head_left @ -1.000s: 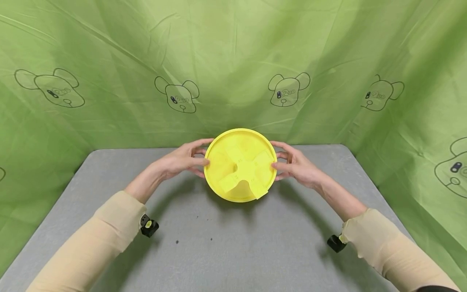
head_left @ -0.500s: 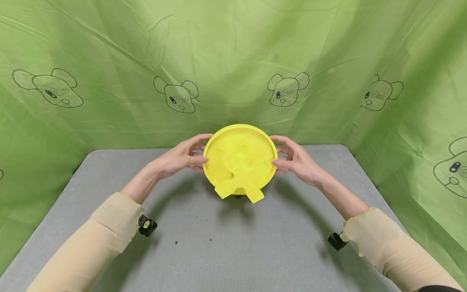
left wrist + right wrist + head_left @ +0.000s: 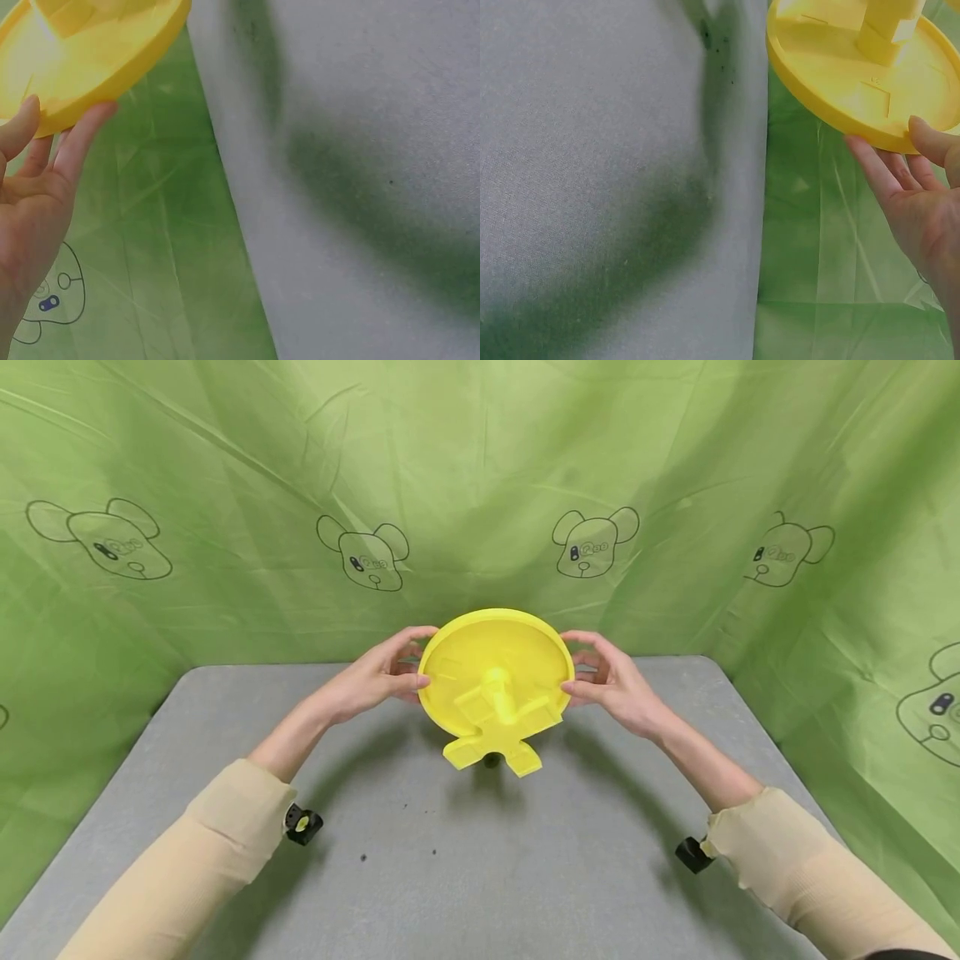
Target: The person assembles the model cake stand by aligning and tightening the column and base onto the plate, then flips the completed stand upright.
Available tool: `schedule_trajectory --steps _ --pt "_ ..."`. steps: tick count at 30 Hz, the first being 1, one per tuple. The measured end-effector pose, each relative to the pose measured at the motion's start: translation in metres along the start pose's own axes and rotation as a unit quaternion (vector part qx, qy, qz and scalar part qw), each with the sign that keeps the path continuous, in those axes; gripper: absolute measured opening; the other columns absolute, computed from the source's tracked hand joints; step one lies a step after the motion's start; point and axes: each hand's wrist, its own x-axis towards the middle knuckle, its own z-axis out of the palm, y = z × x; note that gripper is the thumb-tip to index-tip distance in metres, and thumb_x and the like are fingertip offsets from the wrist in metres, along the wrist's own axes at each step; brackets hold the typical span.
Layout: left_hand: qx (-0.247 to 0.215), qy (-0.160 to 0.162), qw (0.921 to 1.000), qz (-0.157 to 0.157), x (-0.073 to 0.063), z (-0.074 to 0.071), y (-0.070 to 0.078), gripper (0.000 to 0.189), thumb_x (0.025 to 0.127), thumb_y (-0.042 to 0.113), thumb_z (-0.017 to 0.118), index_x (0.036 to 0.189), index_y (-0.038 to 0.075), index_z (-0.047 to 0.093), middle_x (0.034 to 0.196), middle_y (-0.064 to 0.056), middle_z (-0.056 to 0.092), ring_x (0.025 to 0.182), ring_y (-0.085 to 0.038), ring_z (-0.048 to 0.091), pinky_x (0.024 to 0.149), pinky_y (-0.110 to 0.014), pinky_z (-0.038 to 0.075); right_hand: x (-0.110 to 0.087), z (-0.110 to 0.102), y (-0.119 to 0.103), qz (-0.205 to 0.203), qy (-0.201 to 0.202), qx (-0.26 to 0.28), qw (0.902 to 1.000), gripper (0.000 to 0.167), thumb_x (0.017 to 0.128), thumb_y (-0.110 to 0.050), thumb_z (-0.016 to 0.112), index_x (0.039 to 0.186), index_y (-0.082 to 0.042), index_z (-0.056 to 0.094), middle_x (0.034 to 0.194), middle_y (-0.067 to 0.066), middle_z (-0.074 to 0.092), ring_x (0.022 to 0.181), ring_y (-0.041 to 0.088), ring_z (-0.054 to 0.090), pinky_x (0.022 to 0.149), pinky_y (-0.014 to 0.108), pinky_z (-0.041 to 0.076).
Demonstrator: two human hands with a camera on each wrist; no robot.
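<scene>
A round yellow plastic dish [image 3: 480, 639] with a raised rim hangs above the table in the head view, tilted with its hollow side towards me. From its centre a short post [image 3: 885, 37] sticks out, ending in a yellow cross-shaped piece [image 3: 501, 739] with flat arms. My left hand [image 3: 371, 681] grips the rim at the left, thumb on the inner face and fingers behind. At the opposite side my right hand [image 3: 618, 685] pinches the rim the same way. Both wrist views show the thumb over the edge and fingertips against the underside.
Beneath is a grey table [image 3: 480, 893] with a few small dark specks [image 3: 363, 857]. Green cloth [image 3: 480, 485] printed with bear faces hangs behind and at both sides. Small black devices [image 3: 303, 824] sit by the sleeve cuffs.
Both hands have lifted the dish slightly and tilted it, its face turning down towards the table. The post now shows, and the cross-shaped piece stands out below the rim.
</scene>
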Motion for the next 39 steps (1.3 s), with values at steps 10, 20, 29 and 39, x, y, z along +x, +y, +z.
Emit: schedule_trajectory --steps 10,20,29,39 --pt "0.031 0.007 0.9992 0.023 -0.002 0.003 0.001 0.062 0.101 0.009 0.064 0.155 0.026 0.038 0.144 -0.014 0.054 0.125 -0.034 0.064 0.093 -0.043 0.063 -0.004 0.001 -0.002 -0.010 0.019 -0.017 0.9996 0.056 0.091 0.011 0.068 0.138 -0.015 0.052 0.117 0.002 0.068 0.102 0.018 0.076 0.082 0.043 0.066" --pt "0.064 0.022 0.9960 0.058 -0.004 0.006 -0.004 0.054 0.099 0.005 0.065 0.149 0.018 0.047 0.144 -0.009 0.057 0.128 -0.032 0.062 0.099 -0.038 0.059 -0.007 0.004 -0.003 -0.032 0.021 -0.035 0.9987 0.050 0.089 0.014 0.069 0.132 -0.007 0.055 0.123 -0.004 0.067 0.109 0.010 0.073 0.090 0.033 0.064" --pt "0.074 0.028 0.9955 0.053 -0.008 0.008 -0.007 0.048 0.098 0.004 0.067 0.143 0.016 0.053 0.139 -0.007 0.059 0.131 -0.027 0.059 0.099 -0.028 0.057 -0.009 0.006 0.000 -0.041 0.031 -0.046 0.9976 0.046 0.086 0.015 0.072 0.127 -0.002 0.060 0.116 -0.011 0.070 0.110 0.004 0.072 0.092 0.027 0.063" --pt "0.051 0.018 0.9969 0.057 -0.011 0.013 -0.010 0.046 0.096 -0.006 0.064 0.136 0.015 0.059 0.141 -0.007 0.058 0.134 -0.029 0.058 0.102 -0.031 0.059 -0.012 0.008 0.003 -0.033 0.035 -0.054 0.9974 0.040 0.085 0.012 0.073 0.121 -0.003 0.065 0.115 -0.011 0.072 0.107 0.006 0.072 0.091 0.027 0.063"
